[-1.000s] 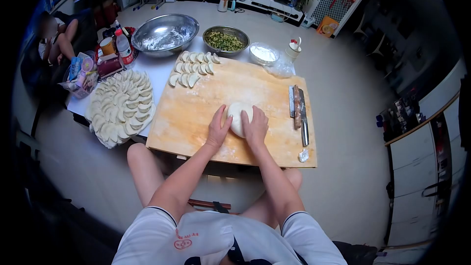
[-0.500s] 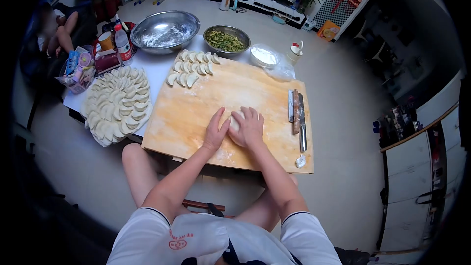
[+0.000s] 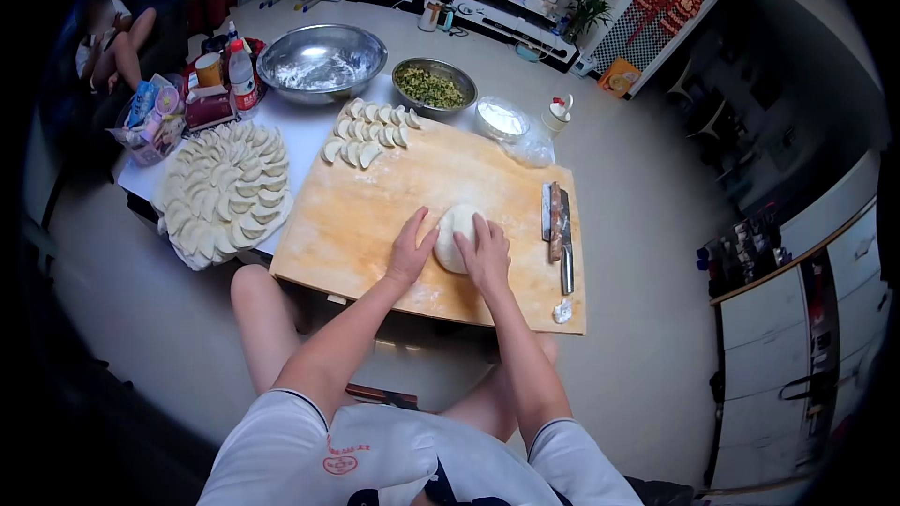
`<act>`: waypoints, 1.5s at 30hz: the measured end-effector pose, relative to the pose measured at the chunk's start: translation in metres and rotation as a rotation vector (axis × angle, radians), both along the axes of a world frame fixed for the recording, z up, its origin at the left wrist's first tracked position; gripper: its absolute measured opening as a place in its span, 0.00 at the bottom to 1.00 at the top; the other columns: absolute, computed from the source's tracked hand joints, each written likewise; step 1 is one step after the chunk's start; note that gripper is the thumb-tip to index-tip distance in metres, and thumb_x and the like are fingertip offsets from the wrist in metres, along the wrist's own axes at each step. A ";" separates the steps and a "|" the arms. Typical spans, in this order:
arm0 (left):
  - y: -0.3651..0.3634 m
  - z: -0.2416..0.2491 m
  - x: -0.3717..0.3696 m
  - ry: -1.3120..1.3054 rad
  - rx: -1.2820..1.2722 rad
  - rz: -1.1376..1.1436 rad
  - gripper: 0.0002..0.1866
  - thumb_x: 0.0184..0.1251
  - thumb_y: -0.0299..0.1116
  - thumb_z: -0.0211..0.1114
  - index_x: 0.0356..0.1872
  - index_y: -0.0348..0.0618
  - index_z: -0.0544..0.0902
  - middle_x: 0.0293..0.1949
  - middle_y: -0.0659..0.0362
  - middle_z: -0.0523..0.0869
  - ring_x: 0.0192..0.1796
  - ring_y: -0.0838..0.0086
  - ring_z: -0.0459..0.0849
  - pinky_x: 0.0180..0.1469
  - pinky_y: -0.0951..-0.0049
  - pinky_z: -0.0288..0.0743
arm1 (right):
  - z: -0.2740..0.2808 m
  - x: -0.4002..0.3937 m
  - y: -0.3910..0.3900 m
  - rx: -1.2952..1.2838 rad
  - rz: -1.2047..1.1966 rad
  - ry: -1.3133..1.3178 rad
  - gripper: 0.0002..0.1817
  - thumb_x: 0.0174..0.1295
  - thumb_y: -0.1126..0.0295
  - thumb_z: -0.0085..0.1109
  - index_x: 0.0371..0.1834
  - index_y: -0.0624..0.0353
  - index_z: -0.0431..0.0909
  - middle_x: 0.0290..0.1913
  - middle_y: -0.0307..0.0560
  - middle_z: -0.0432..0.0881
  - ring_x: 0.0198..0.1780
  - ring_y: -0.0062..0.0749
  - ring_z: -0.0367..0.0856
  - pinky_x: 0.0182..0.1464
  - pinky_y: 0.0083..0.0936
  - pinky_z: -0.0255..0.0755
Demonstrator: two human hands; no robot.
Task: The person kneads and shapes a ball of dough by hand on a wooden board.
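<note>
I have both hands on the dough ball (image 3: 457,232), which sits near the middle of the wooden board (image 3: 375,215), a little toward my side. My left hand (image 3: 410,251) lies open against the ball's left flank, thumb toward it, fingers flat, bracing it so it cannot slide. My right hand (image 3: 486,253) is spread over the near right side of the ball, fingers curved on top and not closed into a fist; that is a pressing hold, not a lift. The ball rests on a floured patch, which should keep it from sticking.

The board covers most of the desk (image 3: 302,136) and overhangs the front edge, so the dough is within easy reach of both arms. The cleaver (image 3: 565,242) and the rolling pin (image 3: 554,221) lie side by side at the board's right edge, well clear of my right hand (blade parked out of the kneading zone, I judge). Finished dumplings (image 3: 367,136) sit in rows at the far left corner of the board, and more fill the round tray (image 3: 223,195) to the left. Beyond them stand the filling bowl (image 3: 432,87) and the floury steel basin (image 3: 322,54).
</note>
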State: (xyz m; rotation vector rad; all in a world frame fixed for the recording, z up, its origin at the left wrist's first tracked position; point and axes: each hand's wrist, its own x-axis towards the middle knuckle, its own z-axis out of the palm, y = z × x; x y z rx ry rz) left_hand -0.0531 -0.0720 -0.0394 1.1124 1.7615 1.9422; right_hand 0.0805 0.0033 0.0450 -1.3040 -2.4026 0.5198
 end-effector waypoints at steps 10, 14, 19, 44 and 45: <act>-0.003 0.001 0.002 -0.027 0.001 -0.025 0.30 0.72 0.42 0.61 0.68 0.34 0.69 0.66 0.44 0.75 0.69 0.57 0.72 0.71 0.65 0.64 | -0.003 0.004 0.009 0.645 0.366 -0.163 0.30 0.59 0.44 0.61 0.62 0.44 0.78 0.66 0.50 0.73 0.68 0.51 0.67 0.67 0.55 0.57; -0.003 0.000 0.000 -0.007 -0.020 -0.029 0.30 0.72 0.41 0.62 0.68 0.34 0.70 0.66 0.45 0.75 0.70 0.58 0.73 0.71 0.65 0.64 | -0.018 -0.031 0.062 0.204 0.338 -0.110 0.30 0.59 0.39 0.56 0.58 0.45 0.82 0.63 0.48 0.78 0.67 0.49 0.70 0.65 0.52 0.63; 0.000 0.002 0.002 -0.025 0.010 -0.026 0.30 0.71 0.41 0.63 0.67 0.33 0.70 0.66 0.44 0.75 0.69 0.58 0.73 0.71 0.65 0.65 | 0.013 -0.060 0.078 -0.186 -0.103 -0.163 0.34 0.64 0.35 0.49 0.63 0.46 0.79 0.63 0.52 0.78 0.67 0.50 0.72 0.66 0.45 0.66; -0.002 0.003 0.001 -0.080 0.027 -0.090 0.31 0.71 0.37 0.63 0.69 0.31 0.67 0.67 0.45 0.74 0.70 0.61 0.72 0.72 0.65 0.64 | -0.014 -0.039 0.076 0.013 0.144 -0.084 0.27 0.63 0.42 0.55 0.56 0.45 0.83 0.61 0.48 0.79 0.62 0.50 0.74 0.63 0.48 0.67; -0.001 0.002 0.003 -0.080 0.022 -0.089 0.31 0.71 0.37 0.63 0.69 0.31 0.67 0.67 0.44 0.74 0.70 0.60 0.72 0.72 0.65 0.64 | -0.004 -0.041 0.081 -0.097 0.095 -0.125 0.27 0.64 0.41 0.54 0.56 0.46 0.83 0.61 0.48 0.80 0.62 0.51 0.74 0.63 0.48 0.67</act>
